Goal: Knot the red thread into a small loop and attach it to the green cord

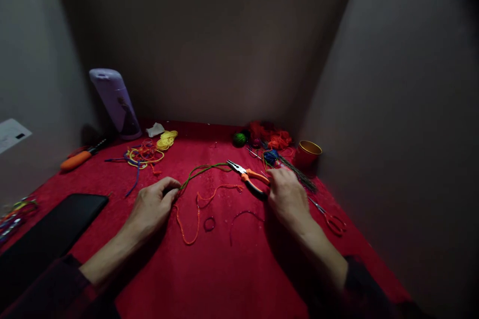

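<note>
My left hand [155, 204] is closed, thumb and fingertips pinching the end of a green cord [202, 168]. The cord arcs across the red cloth to the jaws of orange-handled pliers [245, 175]. My right hand [288, 197] is closed at the ends of the plier handles, which run in under its fingers; the grip itself is partly hidden. Between my hands lie an orange cord [198, 209], a small dark red ring [209, 224] and a short curved beaded strand [243, 213].
Around the edges are a purple bottle [116, 102], an orange-handled tool [77, 160], tangled threads [145, 154], yellow yarn [166, 140], a black phone-like slab [63, 224], a green yarn ball [239, 139], a cup [307, 154] and scissors [331, 220]. Walls rise on three sides.
</note>
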Demonstrator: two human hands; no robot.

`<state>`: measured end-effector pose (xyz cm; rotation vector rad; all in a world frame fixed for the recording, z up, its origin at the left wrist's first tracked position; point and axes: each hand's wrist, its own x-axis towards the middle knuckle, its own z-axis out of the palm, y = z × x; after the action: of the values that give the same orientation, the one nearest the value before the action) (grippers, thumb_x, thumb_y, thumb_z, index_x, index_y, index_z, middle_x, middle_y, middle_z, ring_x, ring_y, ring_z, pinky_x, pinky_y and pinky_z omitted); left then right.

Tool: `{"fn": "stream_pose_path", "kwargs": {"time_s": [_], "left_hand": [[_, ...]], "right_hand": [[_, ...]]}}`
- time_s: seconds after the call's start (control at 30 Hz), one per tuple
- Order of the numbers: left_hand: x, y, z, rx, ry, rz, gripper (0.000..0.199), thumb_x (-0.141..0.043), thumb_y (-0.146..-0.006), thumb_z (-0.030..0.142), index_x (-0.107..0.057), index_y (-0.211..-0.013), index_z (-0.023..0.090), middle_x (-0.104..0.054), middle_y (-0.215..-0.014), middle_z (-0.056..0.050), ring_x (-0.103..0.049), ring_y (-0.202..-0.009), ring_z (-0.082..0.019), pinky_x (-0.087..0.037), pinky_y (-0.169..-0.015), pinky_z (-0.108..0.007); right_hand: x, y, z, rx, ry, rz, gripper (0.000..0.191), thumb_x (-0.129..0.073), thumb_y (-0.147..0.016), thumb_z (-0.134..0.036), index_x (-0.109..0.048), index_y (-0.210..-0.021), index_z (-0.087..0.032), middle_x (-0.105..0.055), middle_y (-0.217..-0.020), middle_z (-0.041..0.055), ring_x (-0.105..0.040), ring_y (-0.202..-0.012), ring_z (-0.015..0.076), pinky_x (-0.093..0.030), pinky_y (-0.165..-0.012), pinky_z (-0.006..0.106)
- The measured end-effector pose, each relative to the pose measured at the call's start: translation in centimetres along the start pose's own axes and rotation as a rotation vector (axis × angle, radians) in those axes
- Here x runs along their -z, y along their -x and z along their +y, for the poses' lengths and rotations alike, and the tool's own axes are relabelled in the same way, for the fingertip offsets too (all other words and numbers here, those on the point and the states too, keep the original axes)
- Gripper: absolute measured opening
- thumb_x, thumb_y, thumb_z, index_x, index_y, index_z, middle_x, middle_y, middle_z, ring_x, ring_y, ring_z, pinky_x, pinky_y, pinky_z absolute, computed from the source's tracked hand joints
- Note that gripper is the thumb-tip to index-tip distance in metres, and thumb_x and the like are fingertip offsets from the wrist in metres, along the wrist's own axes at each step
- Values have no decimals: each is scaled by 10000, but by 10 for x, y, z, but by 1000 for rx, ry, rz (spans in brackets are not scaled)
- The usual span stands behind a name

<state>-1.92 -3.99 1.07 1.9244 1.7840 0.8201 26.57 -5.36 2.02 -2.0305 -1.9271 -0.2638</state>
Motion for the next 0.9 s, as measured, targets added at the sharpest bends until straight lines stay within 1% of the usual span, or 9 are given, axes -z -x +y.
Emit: {"fn": "stream_pose_path", "kwargs": {"time_s": [0.17, 0.33, 0.47, 0.6, 0.73, 0.8, 0.83, 0.87, 0.9], "left_hand": [[0, 0, 1, 12, 4, -6, 220, -466, -761, 329, -632, -847, 213, -702, -821, -19, -631, -765, -204, -445, -670, -269], [0, 0, 3, 7, 12, -11, 228, -475, -746, 341, -637, -836, 208, -705, -818, -21, -631, -770, -207, -448, -677, -268], [-1, 0, 3, 13, 19, -13, 218, -471, -751, 333, -637, -828, 215, -701, -817, -18, -629, -780, -209, -447, -688, -273], [-1, -3, -3, -22, -30, 13, 221, -459, -772, 320, -637, -838, 208, -685, -849, -43, -612, -824, -231, -446, -734, -312], [2, 0, 3, -209, -131, 213, 222, -512, -762, 324, -650, -856, 178, -636, -957, -103, -537, -962, -292, -379, -887, -416], [5, 13, 19, -258, 30, 257, 198, -534, -771, 320, -642, -880, 196, -617, -996, -85, -519, -1010, -268, -352, -937, -394], [6, 23, 31, -251, 173, 188, 173, -562, -762, 327, -641, -870, 217, -621, -976, -62, -539, -978, -245, -387, -899, -359], [6, 34, 44, -194, 329, 36, 163, -586, -750, 332, -644, -873, 241, -628, -957, -40, -559, -922, -222, -424, -834, -327], [6, 45, 57, -106, 487, -181, 218, -607, -733, 335, -638, -937, 265, -635, -931, -25, -575, -841, -202, -453, -737, -300]], "right_hand": [[14, 5, 56, -147, 38, -146, 185, -516, -820, -263, -665, -909, -201, -647, -751, 72, -583, -664, 208, -335, -537, 272], [7, 13, 71, -34, -27, -295, 237, -527, -762, -137, -628, -946, -248, -600, -816, 17, -561, -685, 144, -306, -530, 225], [11, 33, 63, 90, -56, -361, 171, -474, -697, -19, -526, -700, -182, -509, -757, 0, -471, -586, 100, -278, -513, 221], [26, 77, 41, 209, -233, -330, 233, -419, -679, 24, -452, -741, -198, -507, -772, 3, -465, -616, 110, -324, -550, 221], [32, 112, 9, 355, -527, -431, 160, -481, -757, -69, -442, -791, -220, -509, -644, -30, -430, -524, 103, -303, -459, 195], [30, 115, -9, 446, -639, -471, 127, -488, -787, -105, -429, -790, -218, -506, -623, -37, -417, -494, 92, -287, -430, 189], [30, 114, -17, 482, -683, -462, 112, -470, -807, -113, -426, -787, -214, -506, -620, -37, -417, -485, 88, -287, -425, 189], [30, 111, -25, 520, -730, -425, 102, -444, -830, -119, -428, -785, -209, -510, -622, -33, -424, -482, 86, -293, -424, 189], [30, 107, -32, 556, -786, -369, 96, -422, -851, -134, -435, -786, -204, -522, -631, -24, -448, -494, 89, -310, -430, 188]]}}
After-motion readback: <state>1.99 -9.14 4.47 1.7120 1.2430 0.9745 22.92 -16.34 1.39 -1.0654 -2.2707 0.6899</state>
